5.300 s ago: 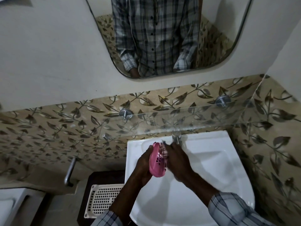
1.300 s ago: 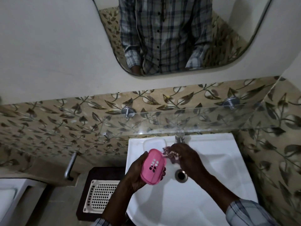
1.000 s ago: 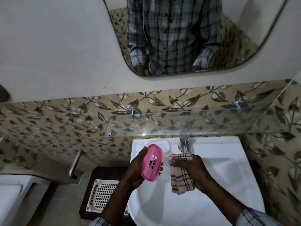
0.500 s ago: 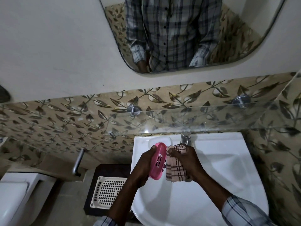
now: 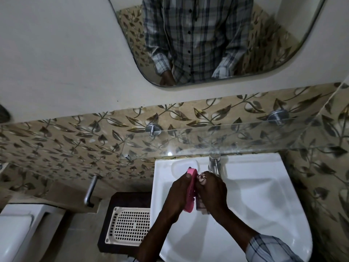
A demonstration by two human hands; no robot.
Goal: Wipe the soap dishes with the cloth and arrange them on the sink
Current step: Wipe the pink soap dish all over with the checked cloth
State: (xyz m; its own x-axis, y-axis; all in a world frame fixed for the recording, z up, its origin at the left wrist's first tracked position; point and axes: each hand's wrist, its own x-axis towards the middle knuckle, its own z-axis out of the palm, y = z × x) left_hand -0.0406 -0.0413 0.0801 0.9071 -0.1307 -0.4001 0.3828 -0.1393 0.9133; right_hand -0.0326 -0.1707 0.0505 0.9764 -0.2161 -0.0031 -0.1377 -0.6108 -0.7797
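My left hand (image 5: 178, 193) grips a pink soap dish (image 5: 191, 191), held on edge above the white sink (image 5: 264, 201). My right hand (image 5: 213, 191) holds a pink-and-brown checked cloth (image 5: 200, 177) and presses it against the dish's right face. Most of the cloth is hidden between my right hand and the dish. Both hands hover over the basin, just in front of the chrome tap (image 5: 214, 164).
A moulded soap recess (image 5: 181, 165) sits at the sink's back left. A glass shelf (image 5: 236, 137) on chrome pegs juts out above the tap. Left of the sink a white perforated tray (image 5: 130, 225) lies on a dark stand, beside a toilet (image 5: 17, 235).
My right hand brought the hanging cloth up against the dish. The left hand turned the dish from facing me to standing on edge.
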